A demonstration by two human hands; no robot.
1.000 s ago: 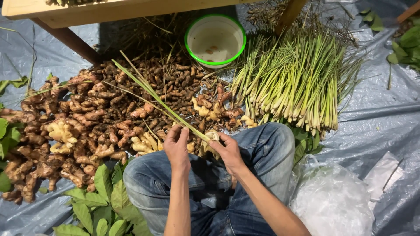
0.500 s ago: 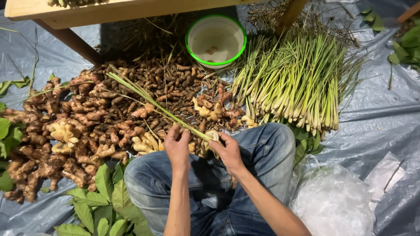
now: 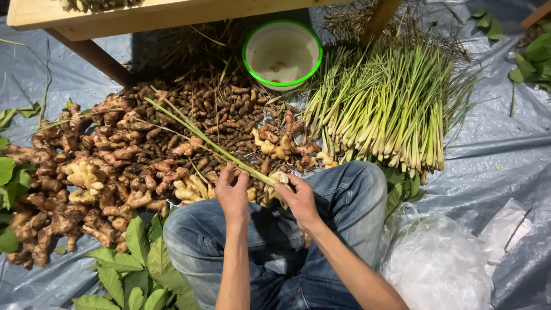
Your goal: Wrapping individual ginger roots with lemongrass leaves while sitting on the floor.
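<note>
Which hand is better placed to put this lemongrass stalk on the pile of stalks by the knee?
Probably the right hand. It grips the pale base of the lemongrass stalk, and the lemongrass pile lies on that side, just beyond the knee. The left hand holds the stalk further up, on the side of the ginger heap.

- Left hand [image 3: 232, 194] raised above the left knee, back facing up, fingers curled and pinched shut at the tips.
- Right hand [image 3: 298, 198] just beside it, fingers closed in a grip, thumb on top.
- Both forearms bare, angled forward between bent, denim-clad knees.
</note>
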